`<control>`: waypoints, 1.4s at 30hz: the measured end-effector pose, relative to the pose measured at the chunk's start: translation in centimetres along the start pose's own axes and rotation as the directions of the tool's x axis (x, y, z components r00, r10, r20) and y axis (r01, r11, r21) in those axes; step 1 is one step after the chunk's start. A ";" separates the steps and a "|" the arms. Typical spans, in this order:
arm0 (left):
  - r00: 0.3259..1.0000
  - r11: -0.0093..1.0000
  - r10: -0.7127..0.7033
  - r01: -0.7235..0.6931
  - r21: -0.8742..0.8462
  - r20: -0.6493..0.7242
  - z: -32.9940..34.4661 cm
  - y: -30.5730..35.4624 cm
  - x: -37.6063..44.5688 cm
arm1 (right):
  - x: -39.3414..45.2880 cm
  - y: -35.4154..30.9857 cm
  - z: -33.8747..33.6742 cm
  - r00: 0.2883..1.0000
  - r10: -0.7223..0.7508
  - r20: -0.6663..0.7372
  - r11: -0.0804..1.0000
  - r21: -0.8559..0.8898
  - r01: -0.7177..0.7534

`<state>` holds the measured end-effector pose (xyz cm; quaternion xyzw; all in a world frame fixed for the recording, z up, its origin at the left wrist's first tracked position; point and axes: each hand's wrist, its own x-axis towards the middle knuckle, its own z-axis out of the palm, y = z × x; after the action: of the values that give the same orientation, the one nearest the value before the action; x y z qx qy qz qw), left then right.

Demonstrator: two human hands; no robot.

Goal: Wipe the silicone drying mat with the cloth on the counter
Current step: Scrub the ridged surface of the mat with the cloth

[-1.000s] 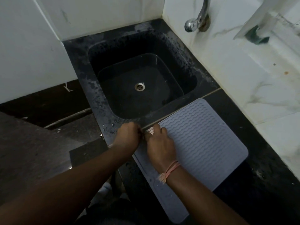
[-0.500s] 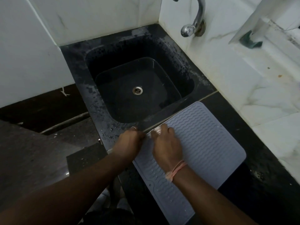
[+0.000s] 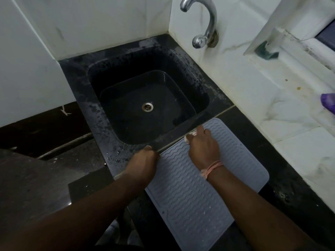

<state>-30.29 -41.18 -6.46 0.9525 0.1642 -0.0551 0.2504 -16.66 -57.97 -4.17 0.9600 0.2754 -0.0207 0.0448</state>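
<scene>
In the head view, the grey silicone drying mat (image 3: 208,180) lay flat on the black counter (image 3: 282,174), just beside the sink (image 3: 145,105). The right hand (image 3: 203,147) pressed a small pale cloth (image 3: 191,135) on the mat's edge nearest the sink, fingers curled around it. The left hand (image 3: 143,162) pinched the mat's corner near the sink.

This looks like a home kitchen, at the washing-up spot. A black square sink (image 3: 148,104) with a round metal drain (image 3: 147,107) is set into a dark stone counter (image 3: 282,174). A shiny curved tap (image 3: 204,24) sticks out of the white tiled wall (image 3: 235,73) on the right. A grey wavy drying mat (image 3: 208,187) lies on the counter near the sink.
</scene>
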 end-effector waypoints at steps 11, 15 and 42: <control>0.998 1.000 0.021 -0.020 -0.006 0.061 -0.2 1.8 1.2 | -0.8 -0.3 1.5 0.995 -0.080 -0.065 0.992 0.090 0.086; 0.997 0.999 0.006 -0.008 0.032 0.080 -0.3 2.3 1.8 | 2.7 4.7 1.9 0.998 0.060 -0.010 0.998 -0.036 -0.060; 0.969 0.973 0.136 -0.170 0.158 0.205 1.1 6.3 6.3 | 2.3 2.7 0.9 0.992 0.120 -0.048 0.990 0.078 -0.116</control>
<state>-22.27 -45.07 -5.70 0.9708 0.0595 -0.1417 0.1841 -13.32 -59.12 -5.00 0.9759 0.2184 -0.0030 0.0024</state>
